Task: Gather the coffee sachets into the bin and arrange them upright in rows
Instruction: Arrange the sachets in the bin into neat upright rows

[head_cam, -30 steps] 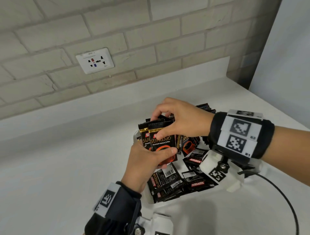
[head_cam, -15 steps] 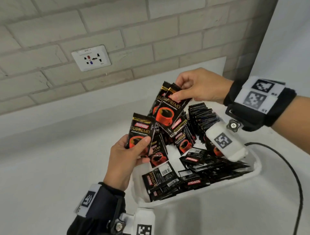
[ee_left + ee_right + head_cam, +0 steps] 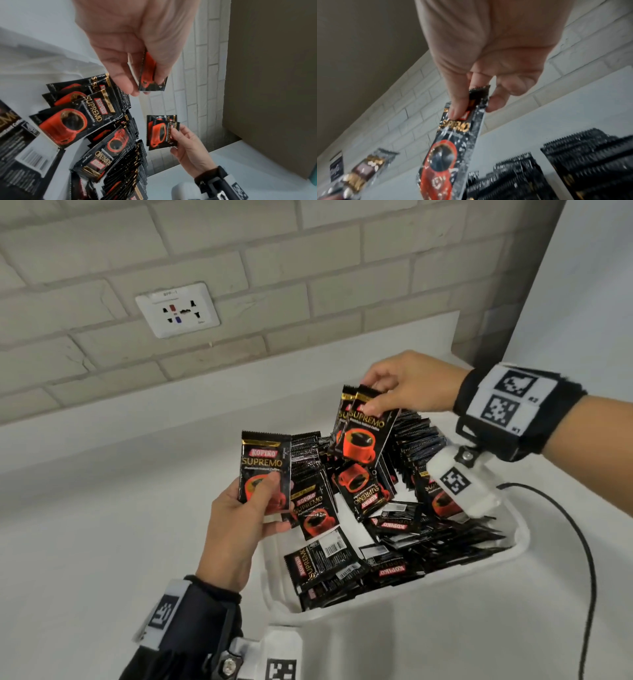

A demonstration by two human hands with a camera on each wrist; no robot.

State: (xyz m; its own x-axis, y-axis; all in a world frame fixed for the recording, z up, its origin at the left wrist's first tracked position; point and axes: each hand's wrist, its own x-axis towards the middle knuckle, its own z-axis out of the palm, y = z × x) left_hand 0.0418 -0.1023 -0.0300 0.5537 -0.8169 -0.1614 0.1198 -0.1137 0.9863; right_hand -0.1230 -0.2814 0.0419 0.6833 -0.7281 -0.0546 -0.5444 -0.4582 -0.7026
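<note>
Since half a second ago the right hand [image 3: 412, 383] has dropped a little with its two sachets, and the left hand [image 3: 241, 520] has barely shifted.

Seen from the head, the right hand pinches a pair of sachets [image 3: 364, 428] by their top edge, thumb in front and fingers behind, so they hang tilted above the far middle of the white bin [image 3: 510, 549]. Below that pinch, loose sachets [image 3: 342, 559] lie flat and jumbled in the near half of the bin. Rows of upright sachets [image 3: 416, 436] stand to the right of the pinch and beyond it. The left hand grips a single sachet [image 3: 265, 465] upright by its lower half, thumb across the red cup, just left of the bin's near-left corner. A wall socket [image 3: 178, 309] sits on the brick wall, well apart from both hands. A black cable [image 3: 589, 559] runs across the white counter [image 3: 102, 525] right of the bin.

From the left wrist, thumb and fingers [image 3: 118, 81] are closed on the single sachet [image 3: 150, 75]; upright rows [image 3: 135, 159] stand below it, and the right hand [image 3: 190, 147] holds its pair [image 3: 161, 132] beyond them.

From the right wrist, though blurred, thumb [image 3: 460, 106] and fingertips clamp the pair [image 3: 452, 148] at the top, with upright rows [image 3: 583, 162] lower right of it.
</note>
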